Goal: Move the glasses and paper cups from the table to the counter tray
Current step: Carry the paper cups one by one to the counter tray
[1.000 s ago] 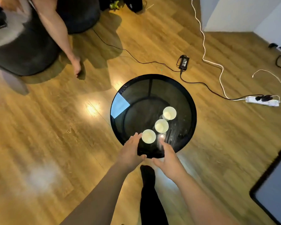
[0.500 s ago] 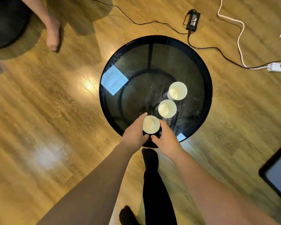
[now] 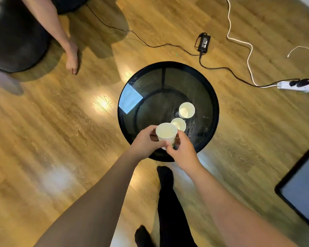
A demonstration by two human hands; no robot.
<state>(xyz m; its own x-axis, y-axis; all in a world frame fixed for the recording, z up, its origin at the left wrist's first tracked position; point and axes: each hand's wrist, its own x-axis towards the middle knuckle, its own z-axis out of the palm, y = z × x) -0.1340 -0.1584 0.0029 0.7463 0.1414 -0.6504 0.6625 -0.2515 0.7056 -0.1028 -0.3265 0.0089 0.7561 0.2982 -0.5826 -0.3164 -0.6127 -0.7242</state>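
A round black glass table [image 3: 214, 107] stands on the wooden floor. Both hands hold one white paper cup [image 3: 166, 133] lifted above the table's near edge: my left hand [image 3: 146, 142] grips its left side and my right hand [image 3: 183, 150] grips its right side near the base. Two more paper cups stay upright on the glass, the middle cup [image 3: 179, 124] just behind the lifted one and the far cup [image 3: 186, 110] beyond it. No glasses, counter or tray are in view.
Another person's bare leg and foot [image 3: 72, 59] rest on the floor at upper left beside a dark seat [image 3: 16, 41]. Cables, a power adapter [image 3: 203, 41] and a power strip [image 3: 298, 85] lie behind the table. A dark framed panel [image 3: 301, 189] sits at right. My black-socked feet [image 3: 165, 177] stand below.
Both hands closed around the nearest cup and lifted it off the glass toward me. The other two cups stayed put.
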